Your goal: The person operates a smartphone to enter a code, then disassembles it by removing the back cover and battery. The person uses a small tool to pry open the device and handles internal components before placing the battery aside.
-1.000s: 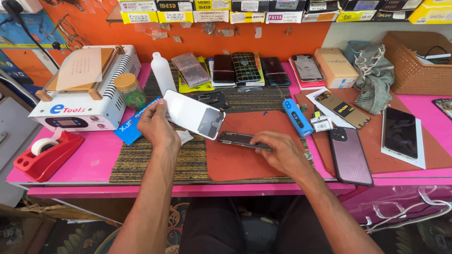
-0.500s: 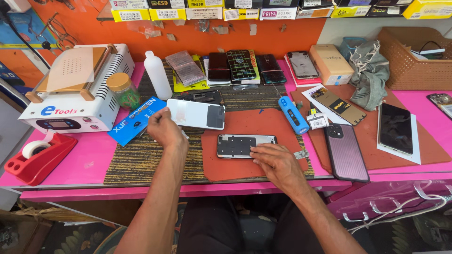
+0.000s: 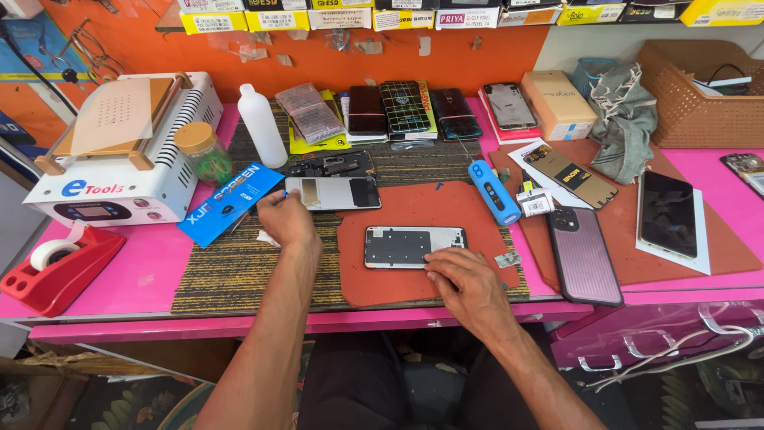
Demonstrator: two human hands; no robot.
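My right hand (image 3: 469,288) rests fingers-flat on the near edge of the phone frame (image 3: 415,247), lying crosswise on the red mat (image 3: 414,211), while my left hand (image 3: 285,219) pinches the detached screen panel (image 3: 333,193) just beyond.

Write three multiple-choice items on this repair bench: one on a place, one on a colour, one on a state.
1. Where does the phone frame lie?
A. on the red-brown mat
B. in the basket
C. on the white machine

2. What colour is the tape dispenser?
A. green
B. red
C. yellow

3. What is the left hand doing?
A. resting flat on the pink table
B. lifting the white bottle
C. holding the screen panel at its edge

Answers: 1 A, the frame sits on the mat under the right hand. 2 B, its body is red. 3 C, the fingers pinch the screen panel at its left end.
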